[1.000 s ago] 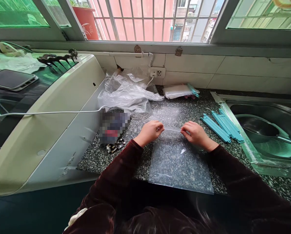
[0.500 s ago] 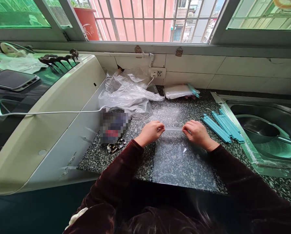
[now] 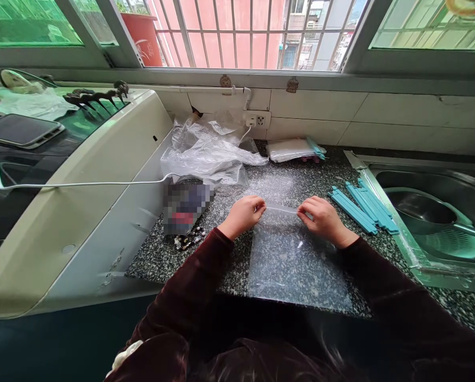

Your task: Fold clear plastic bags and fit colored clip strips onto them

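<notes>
A clear plastic bag (image 3: 296,265) lies on the speckled dark counter, its lower end reaching the front edge. Its folded top edge stretches between my hands. My left hand (image 3: 245,213) pinches the top left corner between thumb and fingers. At the top right corner my right hand (image 3: 320,217) grips in the same way. To the right of that hand rest several light-blue flat strips (image 3: 360,207). Left of my left hand sits a blurred-out object (image 3: 187,207) with a phone-like shape, the white cable ending near it; a beaded strand (image 3: 189,239) lies beside it.
Crumpled clear plastic (image 3: 209,151) lies at the back left, near a wall socket (image 3: 258,119). A stack of clear bags (image 3: 291,149) lies against the tiles. On the right is a steel sink (image 3: 400,254) holding a pan (image 3: 424,207). A pale appliance (image 3: 102,159) bounds the left.
My left hand has moved slightly up and left, and the bag's top edge now slopes a little. The right hand has stayed nearly still.
</notes>
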`<act>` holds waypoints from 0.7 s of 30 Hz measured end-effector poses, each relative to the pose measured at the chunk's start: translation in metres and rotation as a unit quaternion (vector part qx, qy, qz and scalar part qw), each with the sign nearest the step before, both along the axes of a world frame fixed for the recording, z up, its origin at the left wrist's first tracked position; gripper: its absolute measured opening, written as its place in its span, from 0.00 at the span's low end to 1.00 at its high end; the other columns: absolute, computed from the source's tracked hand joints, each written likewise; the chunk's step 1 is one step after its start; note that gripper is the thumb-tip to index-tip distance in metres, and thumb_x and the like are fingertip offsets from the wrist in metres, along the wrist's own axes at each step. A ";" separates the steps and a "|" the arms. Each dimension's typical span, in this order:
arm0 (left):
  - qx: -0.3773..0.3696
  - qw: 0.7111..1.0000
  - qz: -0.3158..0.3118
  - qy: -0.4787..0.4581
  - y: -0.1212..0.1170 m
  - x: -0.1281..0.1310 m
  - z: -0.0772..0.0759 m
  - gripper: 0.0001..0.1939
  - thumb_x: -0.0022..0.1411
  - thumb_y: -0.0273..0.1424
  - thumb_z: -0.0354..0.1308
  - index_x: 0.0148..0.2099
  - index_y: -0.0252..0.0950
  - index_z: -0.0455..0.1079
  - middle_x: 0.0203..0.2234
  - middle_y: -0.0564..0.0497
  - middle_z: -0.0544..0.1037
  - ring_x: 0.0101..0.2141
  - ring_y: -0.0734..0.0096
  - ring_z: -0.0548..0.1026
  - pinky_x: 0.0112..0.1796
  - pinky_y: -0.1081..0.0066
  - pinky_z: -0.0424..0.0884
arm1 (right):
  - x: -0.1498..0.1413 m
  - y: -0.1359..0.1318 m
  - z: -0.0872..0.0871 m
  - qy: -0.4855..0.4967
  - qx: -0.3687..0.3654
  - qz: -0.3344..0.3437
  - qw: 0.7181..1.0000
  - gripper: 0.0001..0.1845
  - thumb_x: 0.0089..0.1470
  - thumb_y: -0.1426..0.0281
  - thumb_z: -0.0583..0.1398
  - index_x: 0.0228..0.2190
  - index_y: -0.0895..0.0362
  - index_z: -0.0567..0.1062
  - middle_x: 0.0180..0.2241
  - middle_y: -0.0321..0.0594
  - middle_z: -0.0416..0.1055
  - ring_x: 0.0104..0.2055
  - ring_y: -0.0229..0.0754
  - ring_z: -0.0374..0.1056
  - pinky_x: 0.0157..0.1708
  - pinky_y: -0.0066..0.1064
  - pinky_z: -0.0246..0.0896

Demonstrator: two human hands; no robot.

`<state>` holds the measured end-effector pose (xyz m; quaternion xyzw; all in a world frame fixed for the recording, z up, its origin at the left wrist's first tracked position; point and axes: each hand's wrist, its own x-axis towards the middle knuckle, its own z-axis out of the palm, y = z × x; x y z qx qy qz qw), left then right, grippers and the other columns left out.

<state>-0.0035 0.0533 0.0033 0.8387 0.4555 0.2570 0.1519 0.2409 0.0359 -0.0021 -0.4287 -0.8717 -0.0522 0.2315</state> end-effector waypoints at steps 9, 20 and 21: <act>0.000 0.999 -0.030 -0.014 -0.004 0.003 0.003 0.06 0.60 0.27 0.55 0.30 0.35 0.70 0.26 0.51 0.74 0.30 0.71 0.70 0.33 0.73 0.66 | -0.004 -0.005 0.000 0.017 -0.037 0.007 0.999 0.07 0.54 0.69 0.56 0.27 0.56 0.72 0.28 0.40 0.73 0.32 0.42 0.62 0.35 0.33 0.54; 0.000 0.999 -0.033 -0.025 -0.004 0.003 0.001 0.06 0.59 0.27 0.55 0.30 0.35 0.71 0.26 0.51 0.73 0.29 0.72 0.70 0.32 0.73 0.65 | -0.006 -0.005 0.001 0.009 0.004 0.009 1.000 0.10 0.55 0.70 0.55 0.25 0.57 0.72 0.26 0.41 0.73 0.32 0.42 0.62 0.33 0.33 0.54; 0.000 0.999 -0.033 -0.025 -0.004 0.003 0.001 0.06 0.59 0.27 0.55 0.30 0.35 0.71 0.26 0.51 0.73 0.29 0.72 0.70 0.32 0.73 0.65 | -0.007 -0.005 0.001 0.008 0.006 0.009 1.000 0.10 0.55 0.71 0.55 0.25 0.57 0.72 0.26 0.41 0.73 0.32 0.42 0.62 0.33 0.33 0.54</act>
